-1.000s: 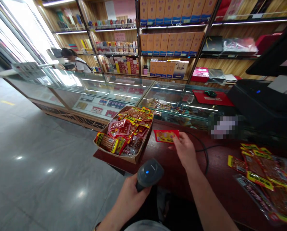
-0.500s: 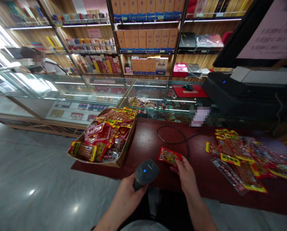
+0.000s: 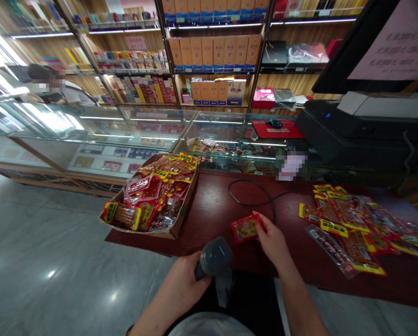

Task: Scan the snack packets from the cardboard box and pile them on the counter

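Observation:
My left hand is wrapped round the handle of a dark barcode scanner, whose head tilts up and to the right. Between the fingers and thumb of my right hand is the right end of a small red snack packet with a yellow picture. The packet is just above or on the dark red counter; I cannot tell which. To the left stands an open cardboard box heaped with red and yellow snack packets. On the right, several snack packets lie in a loose pile.
A black cable loops behind the right hand. Behind the counter runs a glass display case with a mouse on a red mat. A monitor overhangs the far right. Another person is at the far left.
The red packet has turned a little and my right hand has shifted slightly up and right. The scanner's head has tilted, and its blue light no longer shows.

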Motion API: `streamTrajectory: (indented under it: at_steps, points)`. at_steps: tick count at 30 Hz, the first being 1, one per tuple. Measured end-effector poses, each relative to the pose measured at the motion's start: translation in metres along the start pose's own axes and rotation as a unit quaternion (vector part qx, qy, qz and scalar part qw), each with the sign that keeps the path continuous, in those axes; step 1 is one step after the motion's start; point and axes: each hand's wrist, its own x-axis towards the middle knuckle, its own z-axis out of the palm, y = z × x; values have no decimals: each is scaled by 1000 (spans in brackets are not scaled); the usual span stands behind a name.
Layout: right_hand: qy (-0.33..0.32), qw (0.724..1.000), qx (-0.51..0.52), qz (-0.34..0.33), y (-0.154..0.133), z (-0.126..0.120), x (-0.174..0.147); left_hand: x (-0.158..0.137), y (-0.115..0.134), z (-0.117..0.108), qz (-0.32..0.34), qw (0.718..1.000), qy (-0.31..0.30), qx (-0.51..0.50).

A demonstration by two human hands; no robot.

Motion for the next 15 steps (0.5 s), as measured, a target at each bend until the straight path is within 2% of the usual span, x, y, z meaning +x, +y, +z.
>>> streamTrajectory:
  at_steps: [12,15]
  points:
    - [-23,999,-28,-7,-5,1,2,1,2,4,4,1000,-16,3]
    - [-5,1000,-14,-13,-9,-2,0,4,4,6,9,1000,-19,5]
